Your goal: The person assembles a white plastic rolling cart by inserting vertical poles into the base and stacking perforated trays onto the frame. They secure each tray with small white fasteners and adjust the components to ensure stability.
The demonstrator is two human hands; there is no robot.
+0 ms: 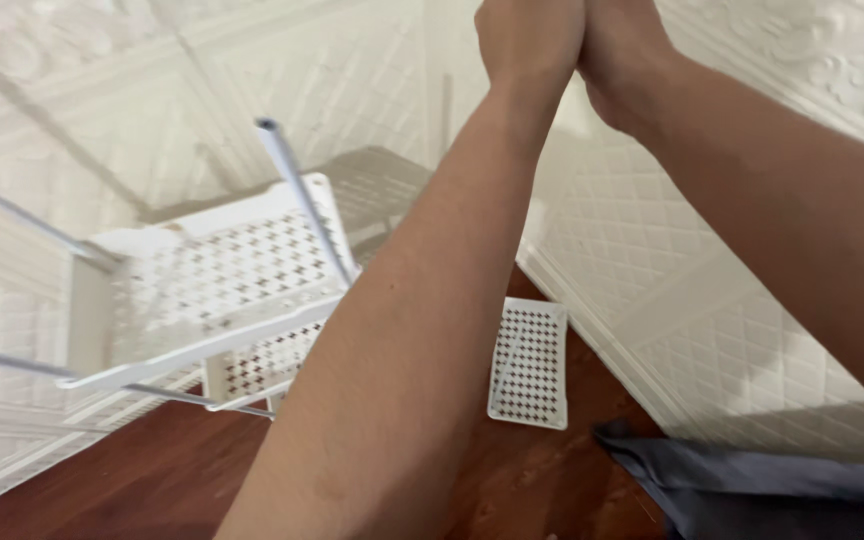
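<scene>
Walls: white panels (712, 300) with a raised quilted pattern stand on two sides and meet in a corner behind the rack.
Floor: dark red-brown wood floor (552, 470), seen from high above; at the lower right edge lies a piece of grey cloth (772, 485), which may be the person's clothing.
Rack: a white shelf rack (222, 300) stands near the corner, with perforated trays already fixed one above the other; the top tray and at least one lower tray sit in place.
Poles: thin metal poles (297, 190) rise from the rack; one tube ends open in the air, with nothing mounted on it.
Loose tray: one more white perforated tray (530, 362) lies flat on the floor, apart from the rack, close to the right wall.
Left hand: the left hand (527, 40) is raised high to the top edge of the view, pressed against the other hand; the fingers are cut off by the frame, so I cannot tell how open they are or what they hold.
Right hand: the right hand (632, 60) is touching the left one, and its fingers are also hidden.
Progress: in my judgement the rack is partly built, because the lower trays are on and the loose tray is not yet mounted.
</scene>
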